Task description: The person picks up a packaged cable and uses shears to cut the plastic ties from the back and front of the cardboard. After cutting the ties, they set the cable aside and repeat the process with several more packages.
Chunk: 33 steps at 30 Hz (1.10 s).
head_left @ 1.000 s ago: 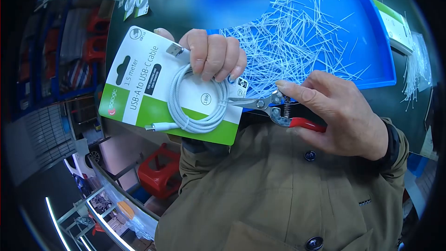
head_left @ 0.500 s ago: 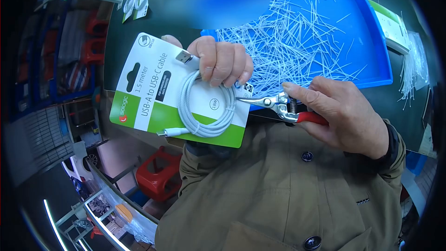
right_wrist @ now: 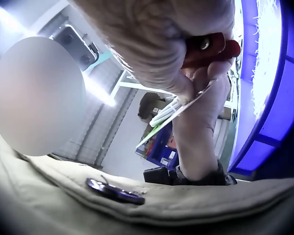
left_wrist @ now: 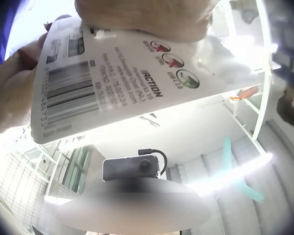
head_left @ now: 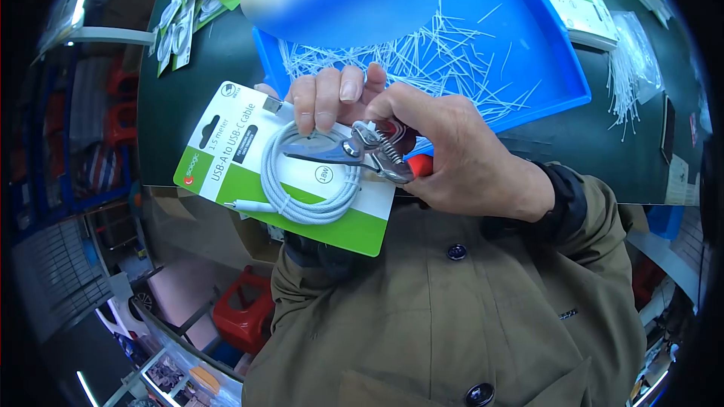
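Observation:
My left hand [head_left: 326, 98] holds a white and green cable card [head_left: 234, 154] by its upper edge, fingers curled over the front. A coiled pale braided USB cable [head_left: 273, 177] lies on the card, its USB-A plug beside the fingers. My right hand [head_left: 471, 151] grips red-handled cutters [head_left: 351, 149] with a coil spring, the blades across the inside of the coil. The right thumb is close to the left fingertips. The left wrist view shows the card's printed back [left_wrist: 137, 88] with a barcode; in the right wrist view, a red handle [right_wrist: 206, 51] shows in the right palm.
A blue tray [head_left: 558, 83] with many thin white strips [head_left: 452, 53] lies behind the hands. More carded cables [head_left: 179, 34] are piled at the back left of the dark table. At right are a stack of cards [head_left: 577, 11] and a bundle of white ties [head_left: 624, 83].
My right hand and the cutters have moved left, from the coil's right side to across its middle, close to the left fingers. The head view has shifted, so the tray appears further left.

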Each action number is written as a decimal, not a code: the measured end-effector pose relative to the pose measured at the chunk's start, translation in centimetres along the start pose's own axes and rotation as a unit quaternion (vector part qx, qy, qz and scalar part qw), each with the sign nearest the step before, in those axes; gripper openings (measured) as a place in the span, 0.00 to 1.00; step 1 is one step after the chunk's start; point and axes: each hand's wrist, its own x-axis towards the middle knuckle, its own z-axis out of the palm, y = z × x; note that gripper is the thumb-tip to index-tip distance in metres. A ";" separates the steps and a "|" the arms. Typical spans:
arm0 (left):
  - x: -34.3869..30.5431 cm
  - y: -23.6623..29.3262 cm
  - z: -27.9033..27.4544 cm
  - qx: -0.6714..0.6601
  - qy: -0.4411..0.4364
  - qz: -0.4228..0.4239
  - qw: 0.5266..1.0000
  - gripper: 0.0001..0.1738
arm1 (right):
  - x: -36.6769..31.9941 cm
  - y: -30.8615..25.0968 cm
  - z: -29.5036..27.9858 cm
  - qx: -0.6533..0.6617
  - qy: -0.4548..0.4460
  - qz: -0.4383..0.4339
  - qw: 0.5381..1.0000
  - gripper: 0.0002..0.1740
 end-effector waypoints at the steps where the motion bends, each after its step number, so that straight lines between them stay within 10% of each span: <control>1: -0.1 -0.4 0.0 -0.004 0.002 0.000 1.000 0.38 | 0.3 -0.6 -0.3 0.020 -0.007 -0.004 1.000 0.25; 8: -0.1 0.6 0.5 0.033 0.006 -0.015 0.999 0.33 | -0.7 0.1 -0.4 -0.016 -0.032 0.020 0.999 0.25; 18: -6.0 16.2 2.4 0.184 0.015 0.189 0.965 0.22 | -2.6 1.3 -5.3 -0.036 0.003 0.151 0.988 0.23; 24: -14.1 18.8 5.3 0.306 0.217 0.282 0.883 0.23 | -2.1 1.1 -6.1 -0.048 -0.005 0.177 0.983 0.22; 33: -24.5 25.0 1.1 0.264 0.255 0.340 0.866 0.18 | 0.4 1.3 -7.8 0.103 -0.015 0.234 0.966 0.14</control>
